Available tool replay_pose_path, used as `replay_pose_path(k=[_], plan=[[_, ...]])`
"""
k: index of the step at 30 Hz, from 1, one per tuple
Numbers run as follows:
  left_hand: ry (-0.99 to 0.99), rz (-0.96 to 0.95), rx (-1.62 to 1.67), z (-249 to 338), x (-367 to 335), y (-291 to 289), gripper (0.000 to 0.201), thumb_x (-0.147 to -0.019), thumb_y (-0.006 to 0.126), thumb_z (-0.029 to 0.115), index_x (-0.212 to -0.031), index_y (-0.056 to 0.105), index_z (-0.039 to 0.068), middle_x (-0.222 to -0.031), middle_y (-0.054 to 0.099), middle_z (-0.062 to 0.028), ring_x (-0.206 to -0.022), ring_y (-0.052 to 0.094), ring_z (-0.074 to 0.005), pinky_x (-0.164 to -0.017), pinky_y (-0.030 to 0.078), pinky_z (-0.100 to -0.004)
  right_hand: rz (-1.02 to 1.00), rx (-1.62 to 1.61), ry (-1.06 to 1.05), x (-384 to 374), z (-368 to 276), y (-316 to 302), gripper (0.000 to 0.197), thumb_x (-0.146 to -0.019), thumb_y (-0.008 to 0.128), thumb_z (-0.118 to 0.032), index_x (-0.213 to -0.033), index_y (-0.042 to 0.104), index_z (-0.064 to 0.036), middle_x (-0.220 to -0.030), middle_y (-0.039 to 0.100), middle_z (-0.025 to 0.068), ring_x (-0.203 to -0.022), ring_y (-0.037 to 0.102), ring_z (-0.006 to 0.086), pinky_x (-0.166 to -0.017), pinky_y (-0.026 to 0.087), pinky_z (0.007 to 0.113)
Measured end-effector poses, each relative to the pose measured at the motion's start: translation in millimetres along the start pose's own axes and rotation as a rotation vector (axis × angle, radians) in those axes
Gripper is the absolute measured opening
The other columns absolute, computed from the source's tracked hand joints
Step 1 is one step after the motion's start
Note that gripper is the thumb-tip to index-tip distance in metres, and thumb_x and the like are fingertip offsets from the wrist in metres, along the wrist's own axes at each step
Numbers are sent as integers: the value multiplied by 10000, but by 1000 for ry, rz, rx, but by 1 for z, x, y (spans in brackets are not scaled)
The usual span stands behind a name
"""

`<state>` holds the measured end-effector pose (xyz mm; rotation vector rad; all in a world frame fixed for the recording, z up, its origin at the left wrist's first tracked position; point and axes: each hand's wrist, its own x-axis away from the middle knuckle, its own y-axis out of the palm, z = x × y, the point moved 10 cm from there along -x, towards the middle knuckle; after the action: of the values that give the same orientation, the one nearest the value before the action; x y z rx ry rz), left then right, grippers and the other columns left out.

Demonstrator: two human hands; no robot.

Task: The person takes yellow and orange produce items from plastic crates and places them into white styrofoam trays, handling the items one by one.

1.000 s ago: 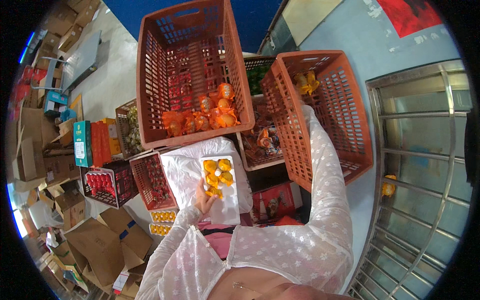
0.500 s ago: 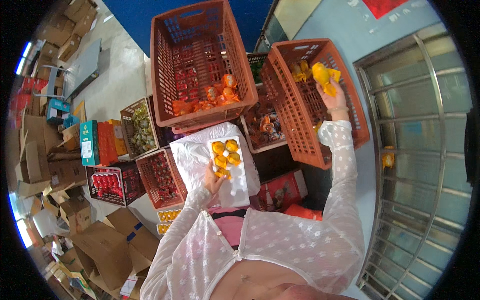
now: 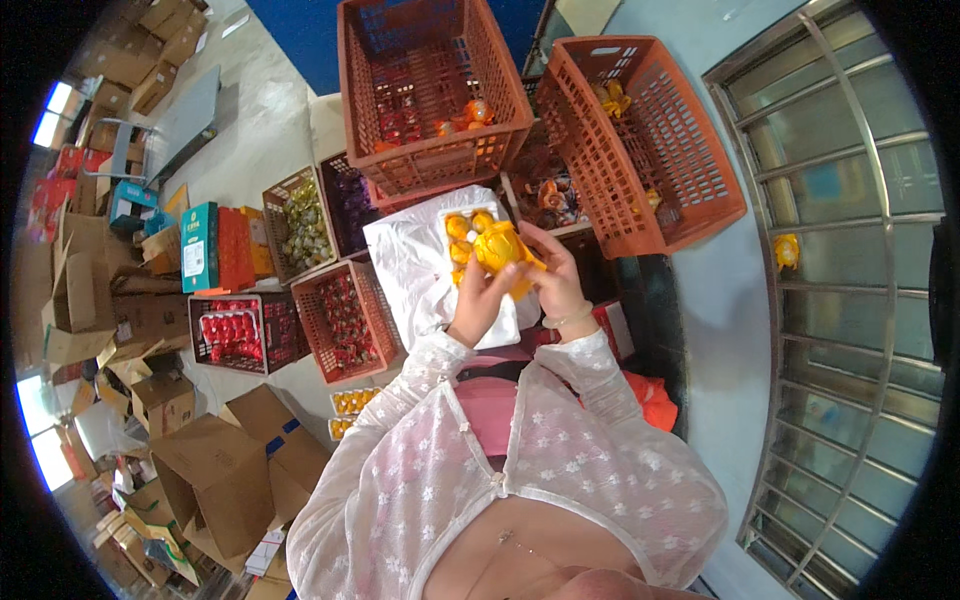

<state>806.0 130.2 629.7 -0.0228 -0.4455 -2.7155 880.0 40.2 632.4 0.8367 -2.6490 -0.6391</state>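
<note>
- two hands meet over the white tray (image 3: 503, 326), both closed on one yellow wrapped ball (image 3: 496, 245): the left hand (image 3: 480, 308) from below and the left, the right hand (image 3: 556, 278) from the right.
- the fingers of each hand are bent in against the wrapper, with no clear gap between skin and wrap; the exact place of every fingertip is hard to tell.
- both hands probably share the ball because its wrapper is loose and thin, and one hand can steady it while the other works the wrap.
- the tray lies on a white bag (image 3: 400, 250) in front of the body, likely so that it sits raised and within easy reach.
- smaller-looking yellow pieces (image 3: 456, 226) sit in the far end of the tray, while the near end shows bare white.
- the brown crate (image 3: 690, 228) stands tilted at the right, perhaps so its mouth faces the right arm; a few yellow bundles (image 3: 612, 99) lie inside.
- another crate (image 3: 450, 172), straight ahead, holds orange wrapped balls (image 3: 478, 112), apart from the yellow ones, which looks like sorting by colour.
- the held ball's round body stands up past the fingertips, on their far side, above the tray; the wrapper's loose end points down and right, between the hands.
- both forearms come in from the near side, elbows bent, so the ball sits centred before the chest.
</note>
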Motion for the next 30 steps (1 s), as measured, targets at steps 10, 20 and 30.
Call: replay_pose_path(k=[10,20,30], plan=[[76,-161,-687,-2,28,-30,515,-731,735,147,-1195,534,49,-1022,581,-138,-921,598,-320,-799,475,-365,-443,919,-153,31,-6,47,507,-704,759,-104,-1175,572,-107,-1109,532,71,-996,562,202,-814,477,297],[-110,89,-1017,-78,31,-102,993,-656,819,339,-1377,257,-48,-1283,407,-278,-1168,445,-404,-1000,374,-420,-23,1156,-23,-9,87,-60,355,-690,767,-170,-977,591,-57,-893,650,106,-831,636,248,-735,493,328],[-423,-154,-987,-169,49,-110,1130,-679,791,327,-1452,26,18,-1269,411,-291,-1144,471,-429,-947,421,-440,-149,1774,-236,-11,118,0,264,-738,665,-130,-996,622,-99,-1101,488,144,-754,619,325,-655,521,426]])
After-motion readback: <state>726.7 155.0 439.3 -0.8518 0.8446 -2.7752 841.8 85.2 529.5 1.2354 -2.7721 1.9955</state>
